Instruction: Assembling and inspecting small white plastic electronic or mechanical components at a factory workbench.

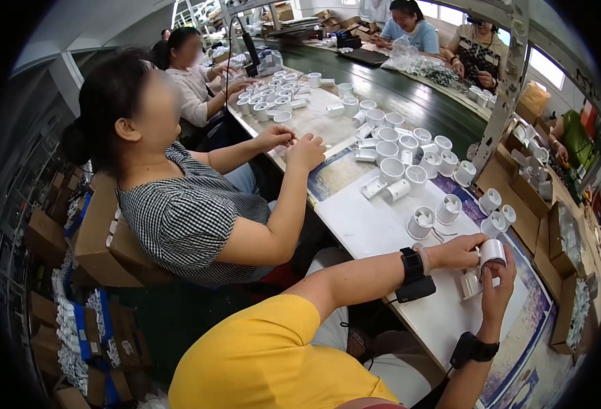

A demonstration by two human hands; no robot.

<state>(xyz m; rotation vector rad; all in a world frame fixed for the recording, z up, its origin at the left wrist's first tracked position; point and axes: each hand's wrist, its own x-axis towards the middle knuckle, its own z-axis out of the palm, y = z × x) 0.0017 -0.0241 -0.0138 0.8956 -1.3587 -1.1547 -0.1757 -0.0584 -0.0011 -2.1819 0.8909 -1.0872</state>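
Observation:
A white plastic cylinder (493, 251) is held between my two hands above the worktable (365, 221). My left hand (460, 252) grips it from the left side, fingertips at its edge. My right hand (499, 283) is wrapped round its right side and underside. Just below my hands lies a white plastic piece with a squarish shape (471, 282). Close by, beyond my left wrist, stand two white cups with fan-like vanes inside, one nearer (421, 222) and one farther (449, 208). Thin dark bits (443, 235) lie beside them.
Several white cups (387, 150) crowd the table farther off. Cardboard boxes (565, 300) with small parts line the right edge; a metal post (501, 102) rises behind. On my left a co-worker in a checked top (177, 211) handles something small. More people sit along the green conveyor (375, 82).

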